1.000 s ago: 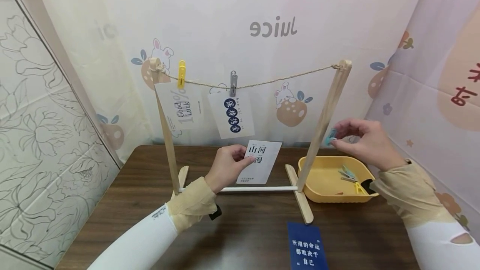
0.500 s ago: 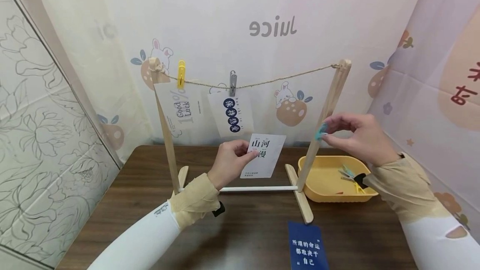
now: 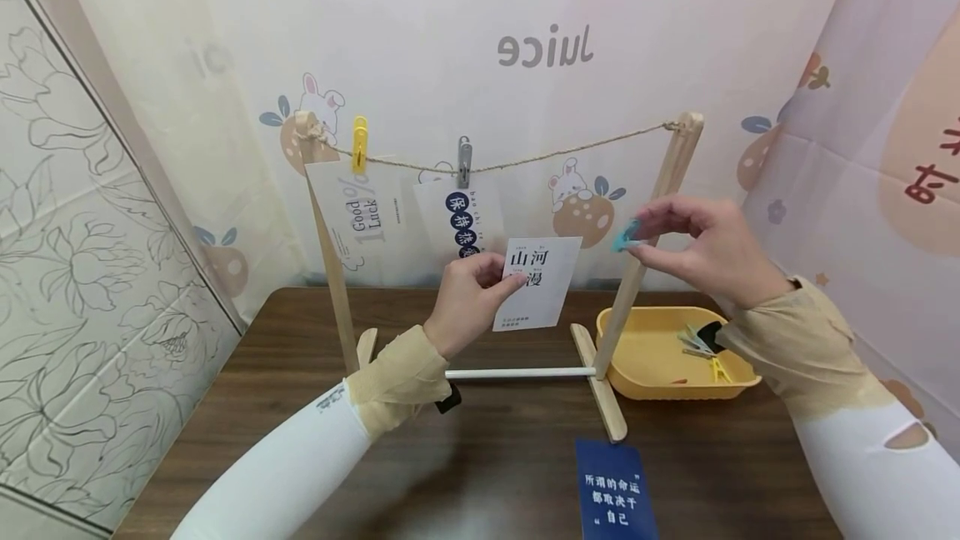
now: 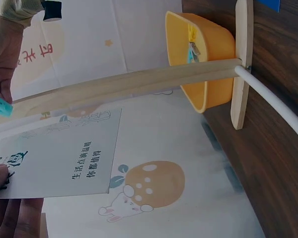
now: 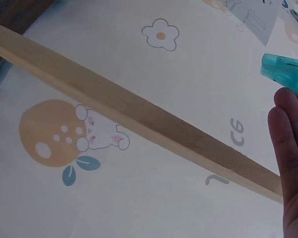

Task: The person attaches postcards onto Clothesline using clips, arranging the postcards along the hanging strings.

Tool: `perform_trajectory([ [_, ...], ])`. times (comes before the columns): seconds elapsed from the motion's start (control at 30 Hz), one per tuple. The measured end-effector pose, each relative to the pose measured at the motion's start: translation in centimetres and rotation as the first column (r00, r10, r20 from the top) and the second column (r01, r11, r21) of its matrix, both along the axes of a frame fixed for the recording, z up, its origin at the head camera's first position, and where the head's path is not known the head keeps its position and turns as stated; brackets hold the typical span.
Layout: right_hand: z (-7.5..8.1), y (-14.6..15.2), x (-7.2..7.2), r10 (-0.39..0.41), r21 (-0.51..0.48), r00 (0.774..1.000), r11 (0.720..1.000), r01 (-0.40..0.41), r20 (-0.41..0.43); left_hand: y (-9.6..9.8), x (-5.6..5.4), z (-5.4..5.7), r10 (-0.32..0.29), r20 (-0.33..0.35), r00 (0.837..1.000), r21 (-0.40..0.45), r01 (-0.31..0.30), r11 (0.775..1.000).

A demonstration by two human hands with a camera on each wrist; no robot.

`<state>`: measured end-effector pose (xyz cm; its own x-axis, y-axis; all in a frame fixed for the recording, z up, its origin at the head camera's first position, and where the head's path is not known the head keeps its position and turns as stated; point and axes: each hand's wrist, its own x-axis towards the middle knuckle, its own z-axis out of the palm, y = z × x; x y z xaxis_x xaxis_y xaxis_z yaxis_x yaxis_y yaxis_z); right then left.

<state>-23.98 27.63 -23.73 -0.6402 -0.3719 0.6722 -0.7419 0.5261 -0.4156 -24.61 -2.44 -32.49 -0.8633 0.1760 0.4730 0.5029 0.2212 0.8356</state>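
Observation:
My left hand (image 3: 471, 298) pinches a white card (image 3: 542, 294) with black Chinese characters by its left edge, thumb in front. The card is held below the twine (image 3: 577, 148) of a wooden frame. My right hand (image 3: 701, 248) pinches a teal clothespin (image 3: 626, 237) between thumb and fingertips, in front of the frame's right post; the right wrist view shows the clothespin (image 5: 283, 72) at the fingertips. On the twine, a yellow clothespin (image 3: 360, 145) holds a "Good Luck" card (image 3: 356, 215) and a grey clothespin (image 3: 465, 163) holds a card (image 3: 438, 211) with blue circles, partly hidden behind the left hand.
A yellow plastic basket (image 3: 637, 382) with several clothespins stands right of the frame's right post (image 3: 626, 298). On the dark wooden table (image 3: 487, 457) near the front lies a blue card (image 3: 617, 494). A white rod (image 3: 521, 373) joins the frame's feet. A patterned curtain hangs behind.
My left hand has risen and moved right with the white card, which now overlaps the hanging card's lower corner. My right hand has moved up and left with the teal clothespin.

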Motion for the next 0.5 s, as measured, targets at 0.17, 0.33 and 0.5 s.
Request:
perform_trajectory([
  [0.17, 0.7, -0.5, -0.2, 0.011, 0.006, 1.000, 1.000, -0.011, -0.022, 0.2, -0.3, 0.6, 0.011, -0.014, 1.000, 0.005, -0.011, 1.000],
  [0.33, 1.3, -1.0, -0.4, 0.034, -0.008, 0.999, 0.999, -0.034, -0.042, 0.4, -0.5, 0.9, 0.010, -0.018, 1.000, 0.013, -0.009, 1.000],
  [0.5, 1.9, -1.6, -0.5, 0.039, -0.028, 0.997, 0.999, -0.041, -0.068, 0.6, -0.6, 1.3, 0.015, -0.024, 1.000, 0.025, -0.014, 1.000],
])
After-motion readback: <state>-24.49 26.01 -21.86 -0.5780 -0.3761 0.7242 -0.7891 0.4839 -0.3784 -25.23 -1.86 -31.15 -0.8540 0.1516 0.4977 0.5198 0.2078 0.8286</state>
